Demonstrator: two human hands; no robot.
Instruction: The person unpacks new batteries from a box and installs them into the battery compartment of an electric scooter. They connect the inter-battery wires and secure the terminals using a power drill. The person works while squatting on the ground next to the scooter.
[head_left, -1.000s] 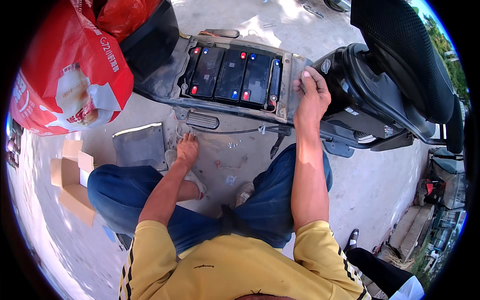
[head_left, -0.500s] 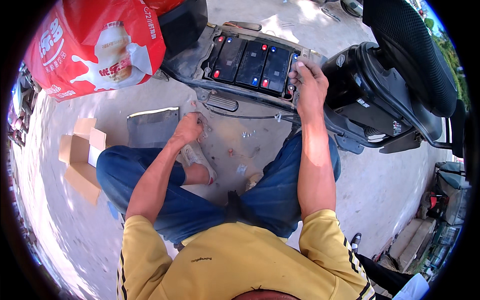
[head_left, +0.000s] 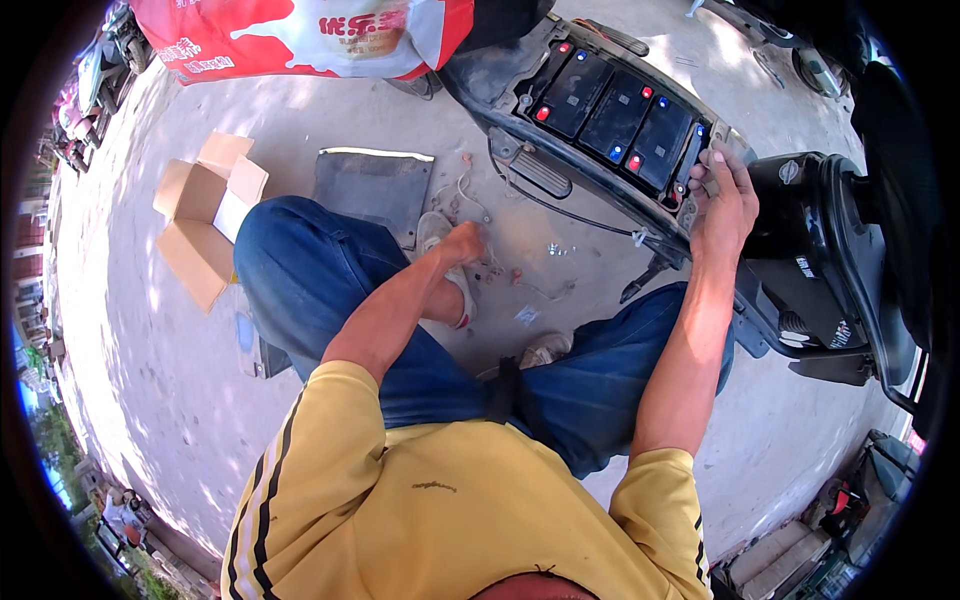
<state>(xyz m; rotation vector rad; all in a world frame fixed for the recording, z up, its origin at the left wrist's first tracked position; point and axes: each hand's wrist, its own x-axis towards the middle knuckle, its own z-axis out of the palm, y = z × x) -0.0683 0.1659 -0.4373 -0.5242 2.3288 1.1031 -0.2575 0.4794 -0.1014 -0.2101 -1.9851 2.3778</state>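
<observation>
A row of black batteries (head_left: 613,112) with red and blue terminal caps sits in the open floor bay of a scooter (head_left: 480,98). At the bay's right end, beside the last battery, my right hand (head_left: 724,208) has its fingers curled in; whatever they pinch is hidden. Lower and to the left, my left hand (head_left: 462,243) is closed above my shoe (head_left: 437,228), and its contents, if any, cannot be made out. Close by on the ground lie a thin wire lead (head_left: 540,290) and several small shiny metal pieces (head_left: 562,250).
An opened cardboard box (head_left: 190,200) and a dark flat panel (head_left: 372,190) lie left of my legs. A red and white bag (head_left: 340,40) covers the scooter's front. The scooter's seat base (head_left: 800,215) rises at the right. A black cable (head_left: 560,213) hangs along the footboard.
The view has turned, so the scooter now slants and sits farther right. My right hand stays at the bay's right end. My left hand remains closed, over the shoe.
</observation>
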